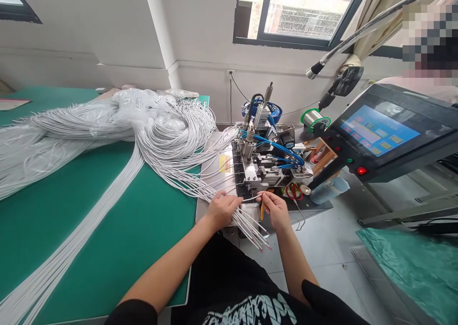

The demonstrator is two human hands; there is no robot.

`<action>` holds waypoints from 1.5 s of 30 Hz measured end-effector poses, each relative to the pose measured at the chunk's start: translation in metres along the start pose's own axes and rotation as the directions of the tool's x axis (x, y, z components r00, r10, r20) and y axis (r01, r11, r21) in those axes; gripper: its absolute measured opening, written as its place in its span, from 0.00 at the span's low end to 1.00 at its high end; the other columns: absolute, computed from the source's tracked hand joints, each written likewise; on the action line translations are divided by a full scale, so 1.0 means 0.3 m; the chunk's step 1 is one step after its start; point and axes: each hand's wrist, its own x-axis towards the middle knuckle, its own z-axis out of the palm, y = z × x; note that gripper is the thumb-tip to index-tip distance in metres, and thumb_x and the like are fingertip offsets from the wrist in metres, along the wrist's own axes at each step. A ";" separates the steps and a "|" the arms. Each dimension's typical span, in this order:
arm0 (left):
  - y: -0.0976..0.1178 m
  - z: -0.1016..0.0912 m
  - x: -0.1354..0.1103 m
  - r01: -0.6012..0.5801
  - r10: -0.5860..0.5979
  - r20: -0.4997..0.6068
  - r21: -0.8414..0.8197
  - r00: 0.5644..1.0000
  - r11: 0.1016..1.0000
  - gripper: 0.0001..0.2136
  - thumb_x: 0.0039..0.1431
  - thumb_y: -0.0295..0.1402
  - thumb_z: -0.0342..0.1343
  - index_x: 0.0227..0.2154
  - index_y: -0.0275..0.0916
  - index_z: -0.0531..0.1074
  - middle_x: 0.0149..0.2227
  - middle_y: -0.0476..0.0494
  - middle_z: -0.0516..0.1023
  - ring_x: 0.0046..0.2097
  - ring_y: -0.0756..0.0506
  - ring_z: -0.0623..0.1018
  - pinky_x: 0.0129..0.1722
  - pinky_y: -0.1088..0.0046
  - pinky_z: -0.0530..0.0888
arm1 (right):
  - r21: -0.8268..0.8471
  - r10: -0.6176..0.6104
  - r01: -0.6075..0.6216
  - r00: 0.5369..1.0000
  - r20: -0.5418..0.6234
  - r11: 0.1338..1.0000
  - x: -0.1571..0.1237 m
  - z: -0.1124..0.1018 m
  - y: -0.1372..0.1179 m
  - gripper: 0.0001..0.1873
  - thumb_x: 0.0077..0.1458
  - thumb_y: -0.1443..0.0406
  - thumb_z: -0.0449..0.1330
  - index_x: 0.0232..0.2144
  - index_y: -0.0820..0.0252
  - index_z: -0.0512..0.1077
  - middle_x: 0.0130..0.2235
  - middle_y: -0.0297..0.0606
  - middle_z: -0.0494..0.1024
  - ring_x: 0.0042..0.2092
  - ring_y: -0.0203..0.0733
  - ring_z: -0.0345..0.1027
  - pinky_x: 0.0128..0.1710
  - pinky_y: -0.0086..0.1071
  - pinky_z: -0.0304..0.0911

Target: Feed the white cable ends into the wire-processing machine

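A single white wire (251, 199) spans the gap between the two hands at the front edge of the small machine (266, 165), with the left hand (222, 209) in a closed grip on a fan of white wires (250, 227) whose red tips point toward the person's lap. The right hand (275, 208) pinches the single wire's other end just beside red-handled scissors (294, 191). Behind, a large bundle of white cables (118, 124) sprawls across the green counter (107, 229), and a touchscreen panel (379, 134) stands to the right.

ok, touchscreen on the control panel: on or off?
On. The touchscreen glows blue with rows of lit tiles, and a red lamp shines on the panel edge below it. The tile text is too small to read.
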 end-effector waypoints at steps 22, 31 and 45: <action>0.011 0.013 0.000 0.149 -0.153 0.033 0.100 0.988 0.984 0.14 0.53 0.23 0.50 0.40 0.42 0.74 0.26 0.47 0.75 0.33 0.45 0.73 0.53 0.55 0.56 | -0.467 -0.078 0.101 0.995 0.067 0.878 0.073 -0.014 0.061 0.17 0.51 0.51 0.57 0.23 0.58 0.66 0.22 0.31 0.65 0.26 0.37 0.57 0.27 0.29 0.55; 0.013 0.007 0.008 0.160 -0.165 0.048 0.085 0.985 0.983 0.15 0.50 0.23 0.51 0.39 0.42 0.74 0.31 0.46 0.76 0.38 0.43 0.73 0.53 0.54 0.56 | -0.201 0.106 -0.093 0.993 0.056 0.975 0.101 -0.007 0.124 0.18 0.45 0.52 0.59 0.19 0.57 0.60 0.19 0.27 0.58 0.22 0.32 0.48 0.21 0.27 0.47; 0.006 0.011 0.004 0.179 -0.183 0.074 0.058 0.980 0.982 0.15 0.50 0.24 0.52 0.41 0.41 0.75 0.38 0.43 0.79 0.42 0.42 0.75 0.53 0.54 0.57 | -0.197 0.074 -0.080 0.997 -0.037 0.977 0.045 -0.062 0.125 0.22 0.46 0.47 0.62 0.20 0.59 0.66 0.20 0.29 0.61 0.23 0.33 0.51 0.22 0.28 0.46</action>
